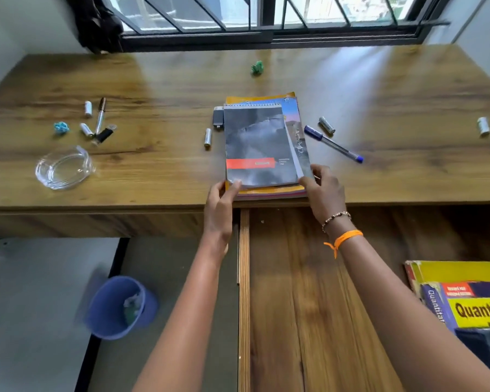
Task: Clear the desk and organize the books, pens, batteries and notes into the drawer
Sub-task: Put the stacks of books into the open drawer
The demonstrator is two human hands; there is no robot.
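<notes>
A stack of notebooks (259,145), grey spiral pad on top, lies at the desk's front edge above the open drawer (309,278). My left hand (221,199) grips the stack's near left corner and my right hand (324,193) grips its near right corner. A blue pen (333,144) and a battery (326,125) lie right of the stack. Another battery (207,137) lies left of it. Further left are a silver pen (100,116), two batteries (88,108) and a black flash drive (104,134). Two batteries (483,126) sit far right. Books (470,301) lie in the drawer's right side.
A glass ashtray (64,169) stands at the desk's front left. Crumpled notes, blue (61,127) and green (257,68), lie on the wooden desk (164,80). A blue waste bin (119,306) stands on the floor at the left. A window runs behind the desk.
</notes>
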